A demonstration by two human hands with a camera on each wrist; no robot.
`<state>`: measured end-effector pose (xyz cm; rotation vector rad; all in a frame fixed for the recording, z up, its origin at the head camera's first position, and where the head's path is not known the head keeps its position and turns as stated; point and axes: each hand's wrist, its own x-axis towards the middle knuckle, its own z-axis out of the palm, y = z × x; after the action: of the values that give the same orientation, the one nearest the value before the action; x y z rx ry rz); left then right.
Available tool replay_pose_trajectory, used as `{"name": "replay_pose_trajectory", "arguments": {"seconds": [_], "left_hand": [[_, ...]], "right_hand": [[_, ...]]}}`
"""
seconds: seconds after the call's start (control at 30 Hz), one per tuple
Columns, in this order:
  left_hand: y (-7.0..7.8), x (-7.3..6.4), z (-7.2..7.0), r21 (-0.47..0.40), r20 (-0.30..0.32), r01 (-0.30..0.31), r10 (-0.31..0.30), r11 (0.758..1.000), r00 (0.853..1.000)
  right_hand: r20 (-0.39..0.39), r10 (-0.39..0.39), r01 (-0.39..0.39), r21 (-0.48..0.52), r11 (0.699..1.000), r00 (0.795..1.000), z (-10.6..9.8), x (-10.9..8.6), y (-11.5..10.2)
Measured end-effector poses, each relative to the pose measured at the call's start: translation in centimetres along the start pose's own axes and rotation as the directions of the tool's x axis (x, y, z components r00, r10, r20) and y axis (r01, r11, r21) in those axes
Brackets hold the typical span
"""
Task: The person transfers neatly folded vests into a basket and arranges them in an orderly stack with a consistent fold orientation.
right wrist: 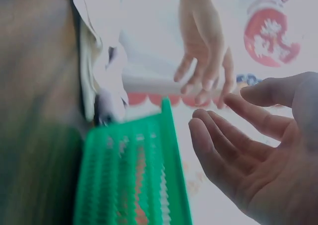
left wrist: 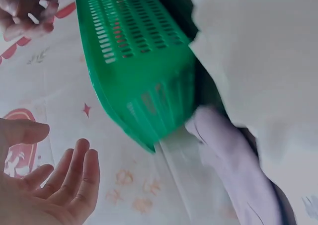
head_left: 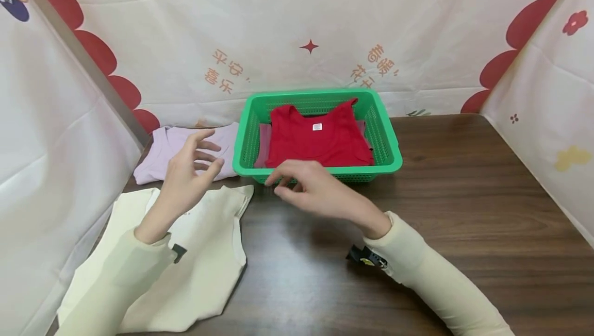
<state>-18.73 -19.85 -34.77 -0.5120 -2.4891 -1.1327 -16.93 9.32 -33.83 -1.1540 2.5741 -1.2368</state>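
My left hand (head_left: pixel 187 171), fingers loosely bent and holding nothing, hovers over the lavender garment (head_left: pixel 174 143) and the cream sleeveless top (head_left: pixel 199 258). In front of the green basket (head_left: pixel 392 145) my right hand (head_left: pixel 308 186) hangs in the air, its fingers relaxed and bare. Inside the basket lies a folded red tank top (head_left: pixel 320 143) with a white label, on top of a dusky pink cloth (head_left: pixel 263 145). Both wrist views show the palms without anything in them; the left wrist view also catches the basket's side (left wrist: pixel 144 91) and the lavender garment (left wrist: pixel 233 160).
The dark wooden table (head_left: pixel 445 186) carries everything. A white printed cloth (head_left: pixel 185 32) hangs as a wall behind and on both sides. The basket stands near the back wall, the cream top near the table's left side.
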Motion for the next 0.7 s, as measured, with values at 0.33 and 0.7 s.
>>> {"name": "replay_pose_trajectory", "arguments": {"seconds": [0.33,0.7], "left_hand": [[-4.5,-4.7,-4.8,0.189,0.057,0.088,-0.100,0.978,0.993],[-10.2,-8.3,-9.4,0.411,0.262,0.193,-0.319,0.891,0.911]], "right_hand": [[0.236,0.109,-0.098,-0.059,0.993,0.966,4.6,0.8,0.2],[0.418,0.197,-0.185,-0.069,0.980,0.887,7.8,1.7,0.5]]}}
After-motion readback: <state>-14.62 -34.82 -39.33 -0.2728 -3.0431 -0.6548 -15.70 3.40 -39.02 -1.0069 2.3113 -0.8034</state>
